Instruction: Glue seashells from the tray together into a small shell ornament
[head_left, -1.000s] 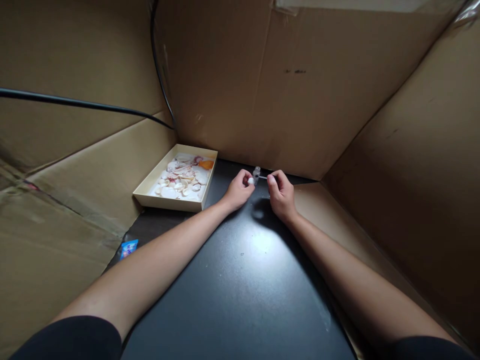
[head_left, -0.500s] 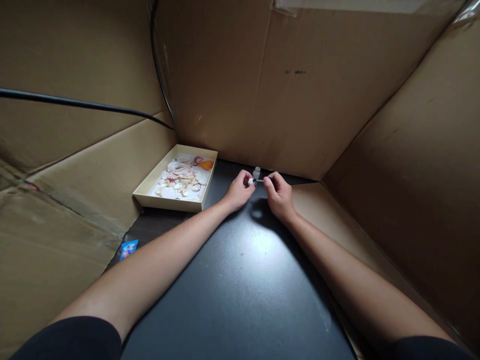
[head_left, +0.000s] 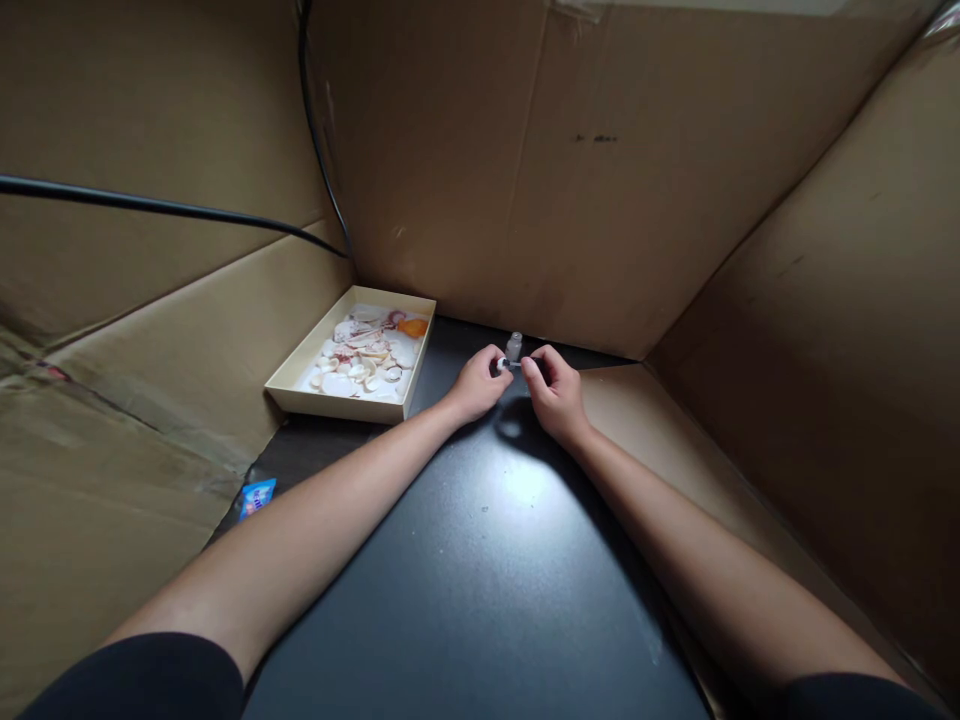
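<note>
Nearest, two dark sleeves [head_left: 135,680] flank a dark tabletop [head_left: 465,600]. A blue packet [head_left: 257,497] lies beside the left forearm. The left hand [head_left: 478,386] is closed, thumb and fingers pinching a small white piece [head_left: 502,365]. The right hand [head_left: 556,395] is likewise closed, gripping a thin rod [head_left: 514,365] directed at that piece; contact between the two cannot be confirmed. Left of the hands sits a shallow tray [head_left: 337,408] of shells [head_left: 365,365]. Just beyond the fingers, a small clear bottle [head_left: 514,346] stands upright before the cardboard wall [head_left: 450,170].
</note>
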